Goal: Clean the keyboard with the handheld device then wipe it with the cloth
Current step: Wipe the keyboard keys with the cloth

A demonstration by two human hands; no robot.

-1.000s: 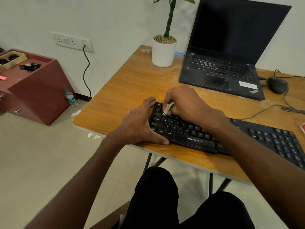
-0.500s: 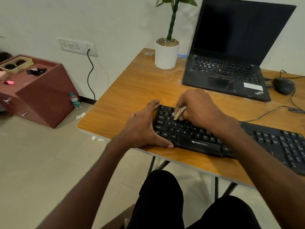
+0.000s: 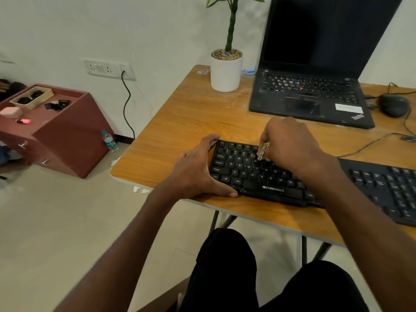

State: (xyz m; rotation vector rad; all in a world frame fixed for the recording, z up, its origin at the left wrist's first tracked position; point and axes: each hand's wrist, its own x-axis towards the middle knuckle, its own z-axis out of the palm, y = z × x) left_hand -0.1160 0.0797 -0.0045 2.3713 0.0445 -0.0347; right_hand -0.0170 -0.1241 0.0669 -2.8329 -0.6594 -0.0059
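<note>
Keyboard (image 3: 254, 176) lies along the near edge of the table (image 3: 180, 136), left end close to the corner. Left hand (image 3: 198, 170) clasps that end, thumb along the front rim. Right hand (image 3: 290, 143) pinches a wadded cloth (image 3: 263, 150) onto the upper keys. Bare wood between keyboard and laptop (image 3: 310, 95).

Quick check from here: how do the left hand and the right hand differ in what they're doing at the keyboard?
The left hand wraps the left end of the keyboard, thumb along its front edge; the right hand sits over the keys further along. The left hand holds only the keyboard; the right hand pinches a small pale item, too small to identify, its tip down at the keys. Both hands are on the same black keyboard on the wooden table.
</note>
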